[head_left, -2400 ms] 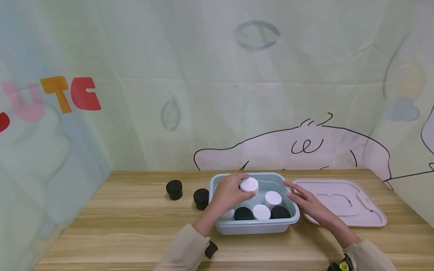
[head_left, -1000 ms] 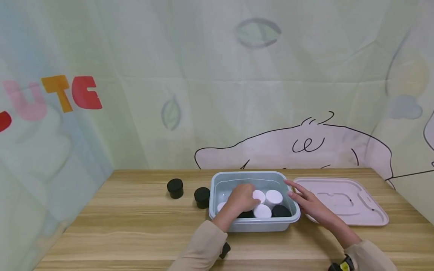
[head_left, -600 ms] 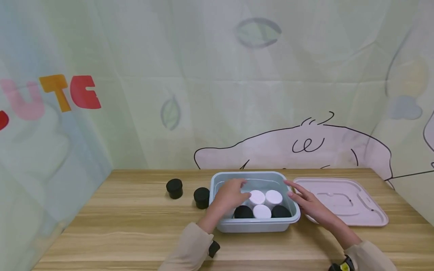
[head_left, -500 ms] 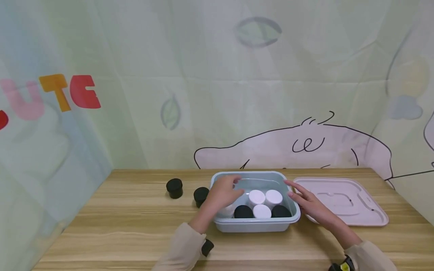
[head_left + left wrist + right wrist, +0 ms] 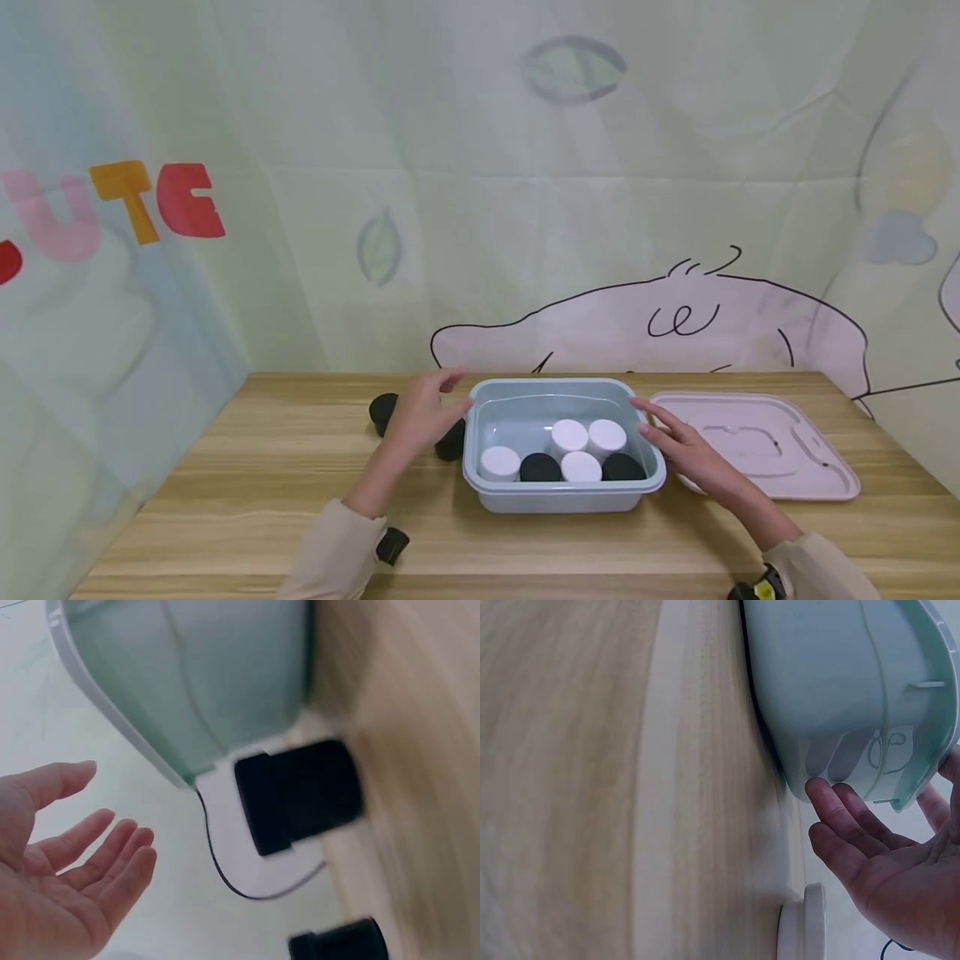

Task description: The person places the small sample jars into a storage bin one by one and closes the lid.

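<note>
A pale blue plastic box (image 5: 558, 502) stands on the table with several small lidded white jars (image 5: 499, 464) and two black jars (image 5: 539, 468) inside. Left of it, my left hand (image 5: 420, 417) hovers with spread fingers, partly covering two more black jars on the table, the near one (image 5: 450, 443) and the far one (image 5: 382, 412). In the left wrist view that hand (image 5: 67, 885) holds nothing and is apart from the nearer jar (image 5: 300, 795). My right hand (image 5: 686, 446) rests loose fingers on the box's right side; the right wrist view shows its fingertips (image 5: 817, 787) at the wall.
A pale pink tray-like lid (image 5: 757, 450) lies flat to the right of the box, partly behind my right forearm. The wooden table (image 5: 300, 492) ends at a printed cloth backdrop (image 5: 315, 275).
My left hand set a white jar down among the others in the box and released it. It then moved out leftward over the black jars. The right hand stayed on the box.
</note>
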